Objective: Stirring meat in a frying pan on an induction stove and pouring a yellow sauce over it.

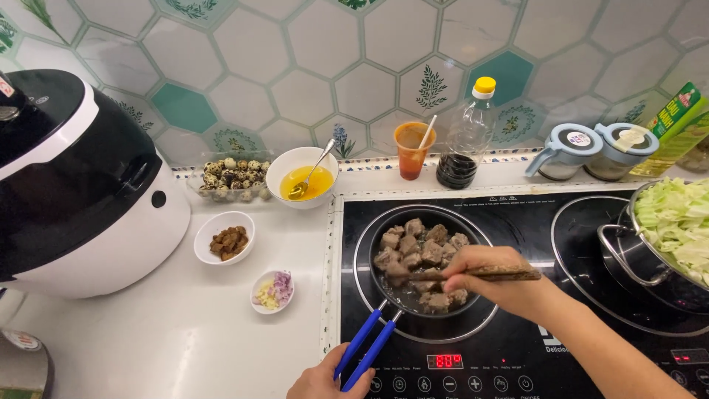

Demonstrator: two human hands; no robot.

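- Brown chunks of meat (417, 255) are held in a small dark pan (384, 295) set on the left ring of a black induction hob (517, 347).
- A wooden utensil (509, 274) is pinched by the fingers of the right hand (480, 277), closed around it above the meat.
- The pan's blue handle (365, 347) is gripped by the left hand (325, 380), fingers curled about its end.
- A steel pot of chopped cabbage (676, 229) is seen on the right ring.
- On the white counter (185, 332) to the left, small bowls of chopped garlic and onion (272, 290), brown pieces (225, 238) and yellow liquid with a spoon (303, 177) are set out, with quail eggs (229, 177) and a black-and-white cooker (74, 185) beside them.
- Against the tiled wall, a sauce bottle (465, 137), an orange cup (413, 150) and two lidded jars (591, 151) are lined up.
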